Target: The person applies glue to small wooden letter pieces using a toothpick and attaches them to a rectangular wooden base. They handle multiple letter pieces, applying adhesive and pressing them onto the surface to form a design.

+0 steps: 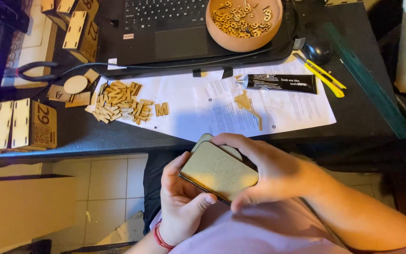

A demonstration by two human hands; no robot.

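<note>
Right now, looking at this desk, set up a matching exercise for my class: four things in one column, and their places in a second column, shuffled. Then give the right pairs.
Things
1. flat wooden panel
2. bowl of wooden cutouts
3. black glue tube
4. yellow utility knife

Places
A. resting on the open laptop
B. held between the left hand and right hand, over the lap
C. lying on the printed paper sheets
D. on the dark desk, right of the papers, beside the mouse

Pairs: 1-B, 2-A, 3-C, 4-D
</note>
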